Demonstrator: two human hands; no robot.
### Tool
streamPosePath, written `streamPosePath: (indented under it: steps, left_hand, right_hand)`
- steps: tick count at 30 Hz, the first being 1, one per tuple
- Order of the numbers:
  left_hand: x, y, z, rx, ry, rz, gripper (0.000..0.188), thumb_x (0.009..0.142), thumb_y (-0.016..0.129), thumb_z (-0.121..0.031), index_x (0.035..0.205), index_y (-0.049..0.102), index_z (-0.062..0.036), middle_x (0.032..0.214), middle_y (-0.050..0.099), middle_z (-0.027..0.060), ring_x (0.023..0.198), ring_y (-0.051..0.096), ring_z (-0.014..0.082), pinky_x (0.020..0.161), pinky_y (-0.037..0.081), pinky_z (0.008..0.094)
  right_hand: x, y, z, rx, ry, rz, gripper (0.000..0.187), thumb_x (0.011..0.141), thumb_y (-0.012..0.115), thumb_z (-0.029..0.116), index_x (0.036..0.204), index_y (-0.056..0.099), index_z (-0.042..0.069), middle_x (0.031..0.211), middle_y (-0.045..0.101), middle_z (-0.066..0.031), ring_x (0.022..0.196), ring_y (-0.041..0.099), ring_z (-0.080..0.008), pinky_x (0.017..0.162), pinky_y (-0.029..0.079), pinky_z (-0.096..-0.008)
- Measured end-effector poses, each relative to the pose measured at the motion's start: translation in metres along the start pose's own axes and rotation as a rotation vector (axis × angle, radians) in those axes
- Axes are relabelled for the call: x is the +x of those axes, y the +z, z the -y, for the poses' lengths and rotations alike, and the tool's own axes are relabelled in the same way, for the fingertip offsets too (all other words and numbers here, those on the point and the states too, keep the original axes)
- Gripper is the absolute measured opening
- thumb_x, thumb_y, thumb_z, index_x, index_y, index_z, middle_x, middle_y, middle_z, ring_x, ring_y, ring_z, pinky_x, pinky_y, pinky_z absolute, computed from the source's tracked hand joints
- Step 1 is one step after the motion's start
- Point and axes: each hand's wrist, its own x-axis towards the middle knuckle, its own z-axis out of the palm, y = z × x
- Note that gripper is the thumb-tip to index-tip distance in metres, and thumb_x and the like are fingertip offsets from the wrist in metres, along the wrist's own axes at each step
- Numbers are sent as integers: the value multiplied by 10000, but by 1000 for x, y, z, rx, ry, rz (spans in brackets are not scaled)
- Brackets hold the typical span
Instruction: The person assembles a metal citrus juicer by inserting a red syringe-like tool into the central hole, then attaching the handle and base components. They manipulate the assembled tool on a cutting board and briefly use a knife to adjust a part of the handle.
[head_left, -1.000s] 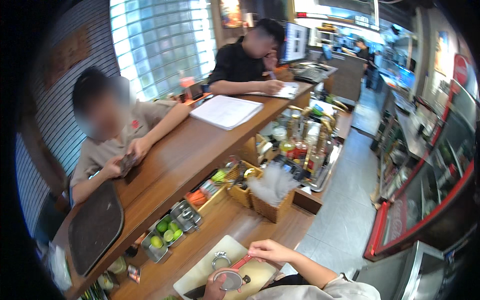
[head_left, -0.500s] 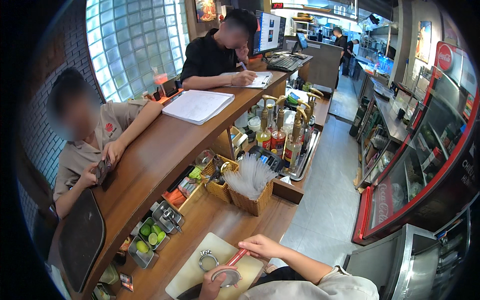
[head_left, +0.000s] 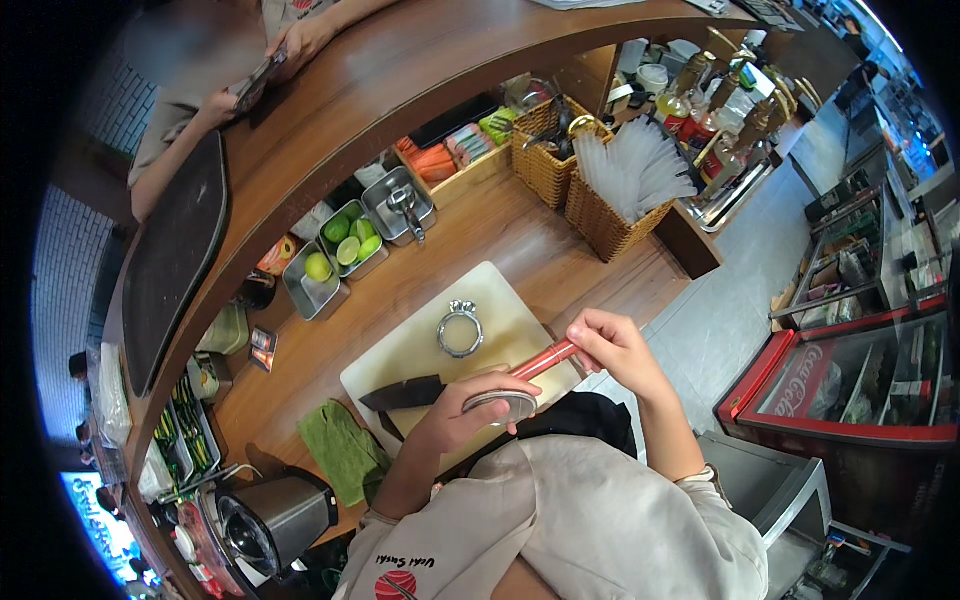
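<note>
Desk (head_left: 500, 235) and cutting board (head_left: 488, 290) now sit squarely under the person's gaze, which half a second ago took in much more beyond them and has since tipped down. To me that suggests attention has come back to the work in hand, for the hold itself looks unchanged. The red-handled tool (head_left: 545, 360) is held above the board's near right edge, its round metal end at the lower left. The left grip (head_left: 458, 412) is half closed around that end, thumb laid across the face; the right grip (head_left: 612, 345) pinches the handle's far end tightly. On the board, a knobbed metal ring (head_left: 462, 308) lies apart from the tool, and a dark knife blade (head_left: 400, 393) rests just beside the left grip. A green cloth (head_left: 343, 450) lies left of the board.
</note>
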Motion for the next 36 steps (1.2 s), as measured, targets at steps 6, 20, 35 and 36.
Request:
streamPosePath:
  steps: [6, 20, 35, 36]
  left_hand:
    - [-4, -3, 4, 144, -22, -48, 267, 890, 519, -184, 1088, 586, -18, 985, 474, 99, 783, 562, 143, 694, 468, 243]
    - [-40, -2, 41, -190, -212, -303, 330, 930, 440, -224, 1141, 496, 24, 1060, 587, 139, 977, 564, 195, 792, 475, 299]
    - [-2, 4, 109, -20, -339, 349, 303, 928, 453, -233, 1087, 550, 7, 1056, 571, 69, 1041, 486, 130, 935, 345, 267]
    - [-5, 2, 109, 25, -250, 294, 323, 927, 448, -246, 1107, 535, 8, 1077, 569, 101, 1042, 513, 169, 913, 391, 306]
  right_hand:
    - [-6, 5, 9, 89, -43, -56, 184, 900, 523, 181, 943, 574, 9, 657, 556, 7, 533, 454, -29, 457, 329, -166]
    - [-88, 22, 15, -1107, -426, 453, 141, 735, 603, 122, 816, 562, 13, 632, 475, -68, 596, 549, -209, 502, 485, -315]
    - [-91, 30, -51, -617, -17, 432, 167, 787, 602, 108, 928, 549, 38, 808, 575, -138, 734, 602, -281, 628, 485, -377]
    - [-91, 27, -57, -534, 20, 438, 211, 785, 642, 138, 948, 550, 40, 800, 565, -123, 747, 591, -277, 636, 463, -370]
